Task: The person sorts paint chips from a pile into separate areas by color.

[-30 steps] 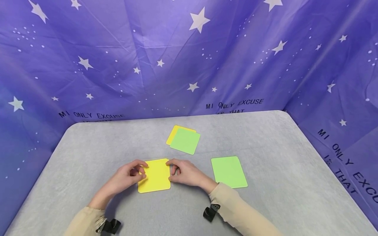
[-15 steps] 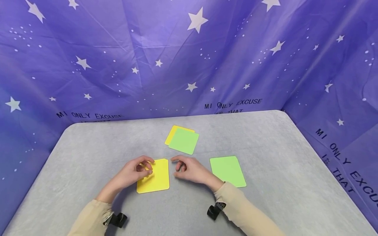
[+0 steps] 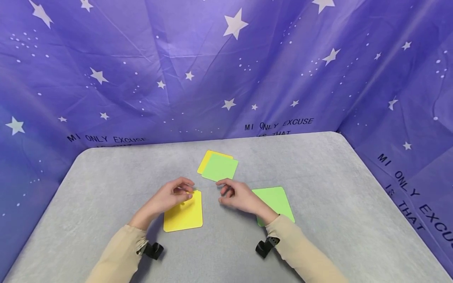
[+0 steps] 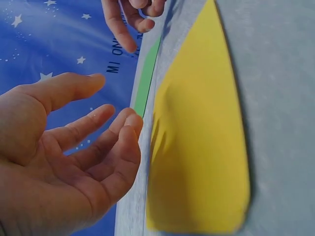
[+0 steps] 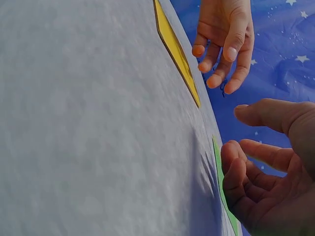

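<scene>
A yellow square card [image 3: 183, 216] lies at the table's front left, a second edge just showing at its upper corner. My left hand [image 3: 172, 195] hovers above this card, fingers loosely curved with nothing between them; the left wrist view shows its shadow on the yellow card [image 4: 197, 147]. To the right, my right hand [image 3: 238, 195] hangs over the table with loosely bent fingers and holds nothing. Just beyond its fingertips is a green square card [image 3: 220, 167], lying partly over another yellow card [image 3: 204, 162].
Another green square card [image 3: 277, 202] lies to the right, partly covered by the right forearm. The grey table [image 3: 318, 169] backs onto a purple star-printed curtain [image 3: 198, 59]. Each wrist carries a small black camera [image 3: 153, 250].
Both hands have come away from the yellow card and risen forward. The right hand has moved right toward the green card at the back; the cards stay where they were.
</scene>
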Tool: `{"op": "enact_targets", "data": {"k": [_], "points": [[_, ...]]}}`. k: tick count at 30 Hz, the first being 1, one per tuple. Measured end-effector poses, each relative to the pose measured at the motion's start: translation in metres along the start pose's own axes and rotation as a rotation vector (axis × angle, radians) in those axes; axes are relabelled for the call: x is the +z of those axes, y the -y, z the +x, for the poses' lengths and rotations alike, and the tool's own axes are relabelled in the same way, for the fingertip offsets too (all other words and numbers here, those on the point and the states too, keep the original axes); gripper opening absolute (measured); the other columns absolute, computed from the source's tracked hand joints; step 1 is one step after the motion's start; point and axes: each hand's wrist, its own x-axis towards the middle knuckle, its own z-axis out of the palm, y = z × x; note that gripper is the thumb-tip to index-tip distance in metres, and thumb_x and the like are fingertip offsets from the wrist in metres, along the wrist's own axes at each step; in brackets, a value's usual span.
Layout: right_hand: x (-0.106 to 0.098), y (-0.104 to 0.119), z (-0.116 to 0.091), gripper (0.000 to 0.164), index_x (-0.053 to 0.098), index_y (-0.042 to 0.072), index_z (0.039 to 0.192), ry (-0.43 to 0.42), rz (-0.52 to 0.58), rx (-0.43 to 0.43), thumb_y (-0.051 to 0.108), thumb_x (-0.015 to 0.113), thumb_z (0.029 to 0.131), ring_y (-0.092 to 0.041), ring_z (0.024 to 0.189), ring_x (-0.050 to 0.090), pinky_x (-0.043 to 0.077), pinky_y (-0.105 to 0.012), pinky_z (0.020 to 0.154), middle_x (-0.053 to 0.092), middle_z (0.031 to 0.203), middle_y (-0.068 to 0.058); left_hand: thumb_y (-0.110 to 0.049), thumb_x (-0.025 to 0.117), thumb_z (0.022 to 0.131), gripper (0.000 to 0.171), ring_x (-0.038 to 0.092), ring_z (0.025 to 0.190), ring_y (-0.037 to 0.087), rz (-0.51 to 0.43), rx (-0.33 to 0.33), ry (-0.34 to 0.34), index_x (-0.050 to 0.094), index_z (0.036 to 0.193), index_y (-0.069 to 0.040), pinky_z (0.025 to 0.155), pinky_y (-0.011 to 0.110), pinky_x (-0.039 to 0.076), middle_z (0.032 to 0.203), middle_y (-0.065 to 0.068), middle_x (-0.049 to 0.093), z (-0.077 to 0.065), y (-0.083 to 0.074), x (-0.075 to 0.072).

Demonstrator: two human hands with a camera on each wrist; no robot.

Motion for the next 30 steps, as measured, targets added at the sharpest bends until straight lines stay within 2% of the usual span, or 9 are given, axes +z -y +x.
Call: {"op": "enact_targets", "data": {"k": [3,9,17,23,27,30], "points": [[-0.006,-0.004,0.000,0.042,0.059,-0.003,0.122,-0.033,0.004,0.008,0.005,0.072,0.082,-0.016,0.080,0.058,0.048,-0.026,0.069,0.063,0.099,-0.012,-0.002,0.065,0.088,0.037,0.060,0.098,0.029,-0.045,-0.036,0.009,0.055,0.122,0.008,0.078,0.033,0.051,0.113,0.022,0.061,0.009,-0.003,0.003],[-0.017,-0.012,0.002,0.046,0.058,-0.002,0.125,-0.130,0.017,0.080,0.006,0.071,0.082,-0.028,0.097,0.060,0.048,-0.037,0.082,0.062,0.114,-0.017,-0.007,0.064,0.089,0.043,0.053,0.114,0.035,-0.032,-0.082,0.001,0.051,0.128,0.005,0.093,0.043,0.044,0.127,0.023,0.054,0.034,-0.010,0.009],[-0.027,-0.020,0.009,0.055,0.052,0.000,0.133,-0.202,0.120,0.205,0.006,0.069,0.081,-0.034,0.109,0.056,0.047,-0.042,0.088,0.052,0.130,-0.023,-0.007,0.064,0.088,0.049,0.045,0.121,0.039,-0.036,-0.132,-0.051,0.048,0.133,0.003,0.097,0.047,0.040,0.136,0.026,0.045,0.068,-0.019,0.011],[-0.027,-0.019,0.015,0.060,0.049,0.002,0.138,-0.214,0.165,0.237,0.006,0.069,0.082,-0.033,0.112,0.055,0.047,-0.041,0.089,0.049,0.135,-0.022,-0.006,0.064,0.087,0.048,0.041,0.127,0.040,-0.068,-0.179,-0.070,0.049,0.132,0.003,0.100,0.047,0.039,0.139,0.029,0.041,0.079,-0.017,0.014],[-0.027,-0.018,0.016,0.062,0.047,0.002,0.139,-0.222,0.216,0.255,0.005,0.069,0.082,-0.033,0.112,0.053,0.045,-0.040,0.090,0.047,0.137,-0.023,-0.004,0.063,0.087,0.047,0.037,0.131,0.040,-0.116,-0.168,-0.072,0.048,0.130,0.005,0.099,0.047,0.040,0.139,0.029,0.041,0.082,-0.018,0.017],[-0.027,-0.019,0.016,0.063,0.046,0.001,0.140,-0.233,0.282,0.273,0.003,0.070,0.082,-0.034,0.112,0.052,0.044,-0.038,0.089,0.045,0.137,-0.024,-0.002,0.062,0.088,0.046,0.039,0.130,0.039,-0.177,-0.175,-0.069,0.046,0.131,0.007,0.095,0.045,0.044,0.138,0.029,0.043,0.084,-0.018,0.019]]}}
